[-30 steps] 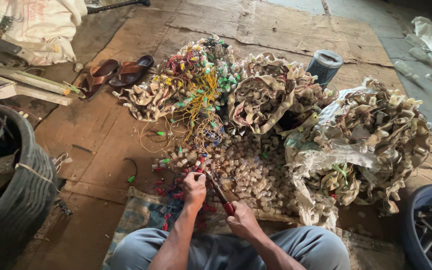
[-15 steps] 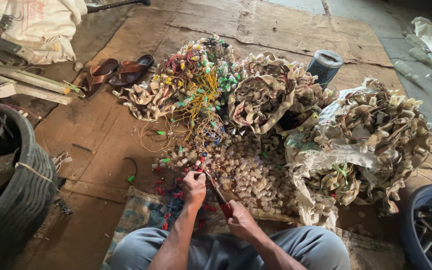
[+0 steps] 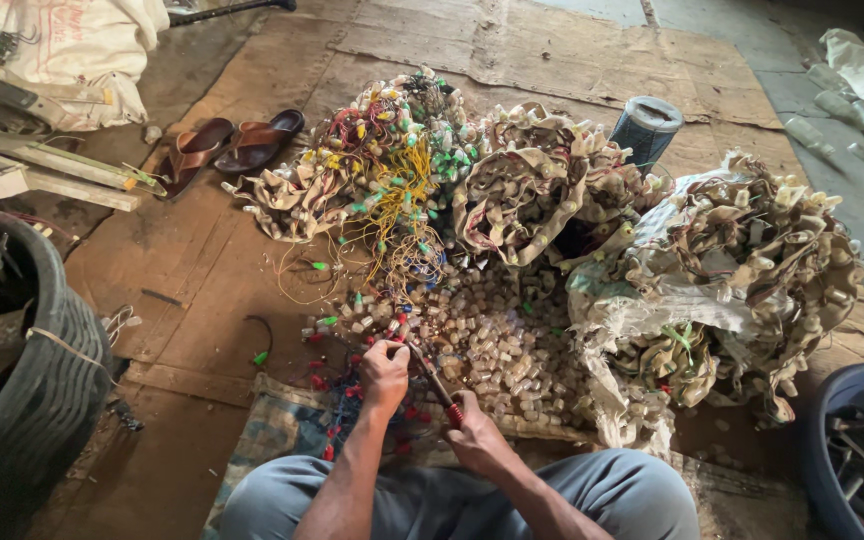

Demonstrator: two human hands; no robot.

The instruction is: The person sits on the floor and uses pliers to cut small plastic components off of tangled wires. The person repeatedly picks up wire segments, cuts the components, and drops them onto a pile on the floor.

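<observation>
Beside the near edge of the heap of small beige pieces [image 3: 497,350], the red-handled cutting tool [image 3: 439,385] is lying slantwise between both hands, its metal end pointing up toward the left hand [image 3: 384,375] and its red grip sitting in the right hand [image 3: 474,438]. The right hand is clenching around that grip. The left hand is pinching something small at the tool's tip, probably a bit of wire or a socket, though it is too small to make out for certain. The tool is looking stiff and light enough for one hand, best gripped by the red sleeve, well back from the metal end. The bit at the tip is likely thin, bendy and light, so fingertips close to the blades are suiting it.

Around the heap, on its left side, loose red and green bits [image 3: 324,322] are lying scattered on the cardboard floor covering [image 3: 202,270]. Beyond the heap, a tangle of coloured wires and small bulbs [image 3: 392,160] is resting against bundles of beige strung sockets [image 3: 532,190]. Right of the heap, a torn sack [image 3: 642,310] is spilling more of the same. Far left of the heap, a black tyre-like tub [image 3: 32,400] is standing, with a pair of brown sandals [image 3: 232,145] lying behind it. A blue tub [image 3: 852,450] is sitting far right.
</observation>
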